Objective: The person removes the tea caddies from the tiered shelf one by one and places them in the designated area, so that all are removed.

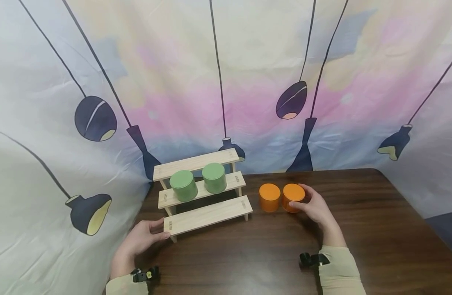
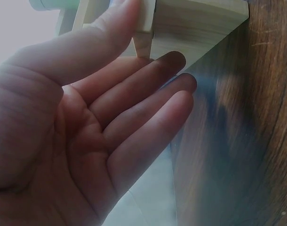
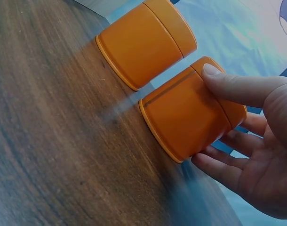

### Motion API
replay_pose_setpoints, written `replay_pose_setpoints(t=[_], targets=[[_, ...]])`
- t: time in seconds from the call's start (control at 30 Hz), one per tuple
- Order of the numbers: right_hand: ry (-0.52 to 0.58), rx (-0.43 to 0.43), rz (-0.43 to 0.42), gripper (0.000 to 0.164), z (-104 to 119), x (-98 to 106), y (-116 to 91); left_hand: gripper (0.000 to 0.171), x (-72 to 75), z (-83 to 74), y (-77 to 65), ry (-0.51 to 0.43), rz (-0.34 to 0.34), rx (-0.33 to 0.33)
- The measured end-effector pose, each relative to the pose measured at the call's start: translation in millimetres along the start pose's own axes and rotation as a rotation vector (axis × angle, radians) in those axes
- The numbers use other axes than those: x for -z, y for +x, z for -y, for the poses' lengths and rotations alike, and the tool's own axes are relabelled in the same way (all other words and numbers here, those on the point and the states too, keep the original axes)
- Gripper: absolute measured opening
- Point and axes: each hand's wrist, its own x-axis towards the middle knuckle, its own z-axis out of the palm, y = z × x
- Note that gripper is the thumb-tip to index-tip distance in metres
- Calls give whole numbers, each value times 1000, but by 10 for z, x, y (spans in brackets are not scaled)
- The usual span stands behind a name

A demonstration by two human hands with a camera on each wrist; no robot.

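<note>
A three-step wooden display stand (image 1: 207, 217) is on the table, with two green lidded tins (image 1: 183, 185) (image 1: 214, 178) side by side on its middle step. At the left end of the lowest step, my left hand (image 1: 141, 237) pinches the board between thumb and index finger; its other fingers extend loosely in the left wrist view. To the right of the stand, two orange tins (image 1: 269, 197) stand upright on the table. My right hand (image 1: 314, 207) grips the right-hand orange tin (image 3: 186, 113), thumb on the near side and fingers around the far side.
The dark wooden table (image 1: 263, 254) ends at a back edge just behind the stand. A fabric backdrop (image 1: 248, 82) printed with hanging lamps rises behind and on both sides. The stand's top step (image 1: 196, 164) is nearest the backdrop.
</note>
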Motion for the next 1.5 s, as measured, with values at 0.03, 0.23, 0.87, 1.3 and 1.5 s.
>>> replay_pose_setpoints(t=[0.03, 0.23, 0.87, 1.3, 1.5], targets=[[0, -1, 2, 93, 1, 2, -2, 76, -1, -2, -1, -5, 0, 2], [2, -3, 5, 92, -11, 18, -12, 75, -5, -27, -11, -2, 5, -3], [-28, 40, 57, 103, 12, 37, -38, 77, -14, 35, -45, -1, 0, 14], [-87, 92, 28, 107, 286, 171, -85, 80, 75, 38, -38, 27, -68, -74], [-105, 129, -13, 99, 393, 169, -104, 79, 110, 9, -3, -119, -136, -29]])
